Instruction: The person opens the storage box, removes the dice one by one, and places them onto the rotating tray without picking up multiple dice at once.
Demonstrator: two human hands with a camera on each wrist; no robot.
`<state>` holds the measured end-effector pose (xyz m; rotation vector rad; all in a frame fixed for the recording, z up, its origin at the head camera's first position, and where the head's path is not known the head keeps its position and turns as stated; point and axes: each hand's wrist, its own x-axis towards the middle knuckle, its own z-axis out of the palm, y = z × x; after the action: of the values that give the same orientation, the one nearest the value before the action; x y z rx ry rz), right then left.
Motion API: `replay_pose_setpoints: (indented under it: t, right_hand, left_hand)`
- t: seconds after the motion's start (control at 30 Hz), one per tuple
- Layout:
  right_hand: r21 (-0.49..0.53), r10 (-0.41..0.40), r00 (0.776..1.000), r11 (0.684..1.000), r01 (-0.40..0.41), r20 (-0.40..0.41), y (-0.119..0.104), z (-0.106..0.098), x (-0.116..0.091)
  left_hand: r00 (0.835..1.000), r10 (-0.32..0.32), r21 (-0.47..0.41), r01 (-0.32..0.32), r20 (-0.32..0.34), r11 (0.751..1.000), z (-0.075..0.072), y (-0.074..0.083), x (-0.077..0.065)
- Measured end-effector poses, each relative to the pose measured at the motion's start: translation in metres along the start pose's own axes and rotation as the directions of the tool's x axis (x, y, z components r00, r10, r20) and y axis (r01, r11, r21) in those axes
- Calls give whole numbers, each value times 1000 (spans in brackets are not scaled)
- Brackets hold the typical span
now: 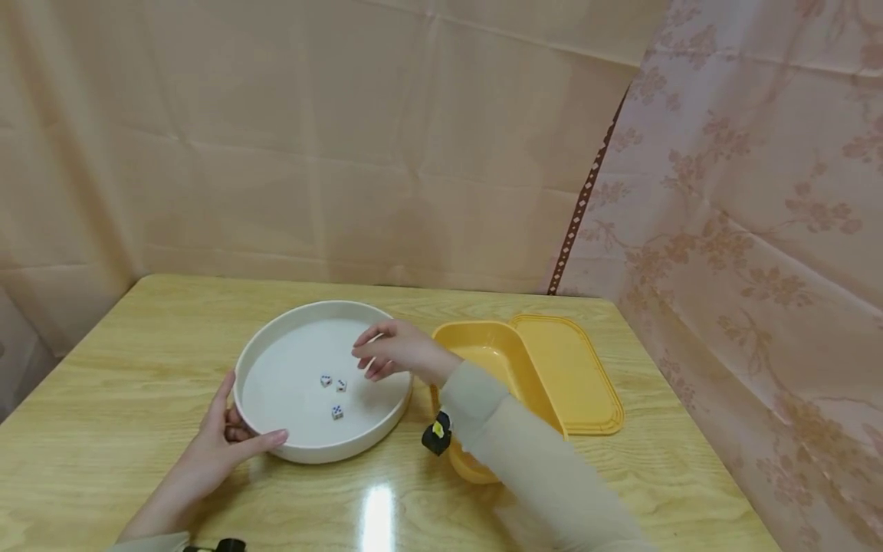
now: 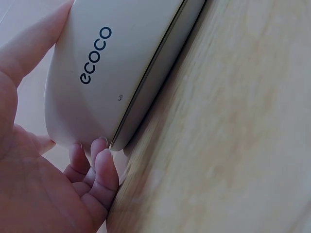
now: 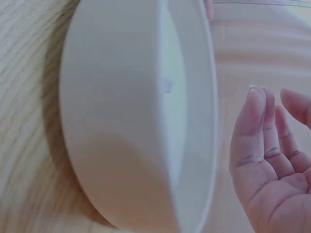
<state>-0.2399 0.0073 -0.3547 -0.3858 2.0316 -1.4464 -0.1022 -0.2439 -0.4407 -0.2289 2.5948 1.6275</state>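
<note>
A round white tray with a tall rim stands on the table, and three white dice with coloured dots lie on its floor. My left hand grips the tray's near left side, thumb at the front of the rim and the other fingers against the wall. In the left wrist view, dark "ecoco" lettering shows on the tray wall, and several fingertips curl in at its lower edge. Over the tray's right part hovers my right hand, fingers loosely bent with nothing between them. The right wrist view shows that hand above the rim.
Just right of the tray stands a deep yellow container, partly hidden by my right forearm. Its flat yellow lid lies beside it. Curtains hang behind the wooden table and on its right.
</note>
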Motion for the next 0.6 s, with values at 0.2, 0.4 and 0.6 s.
replay_pose_setpoints:
  t: [0.2,0.4,0.6]
  right_hand:
    - [-19,-20,1000,1000,20,9,-10,-11,-16]
    - [-41,-52,998,998,53,29,-10,-20,-29]
    - [-61,-53,998,997,56,40,-3,-32,-44]
  left_hand:
    - [1000,-5,9,5,-4,1000,-1,2,-1]
    - [1000,0,19,0,-6,1000,-3,0,-1]
    - [1000,15,21,-15,-4,1000,-3,1,0]
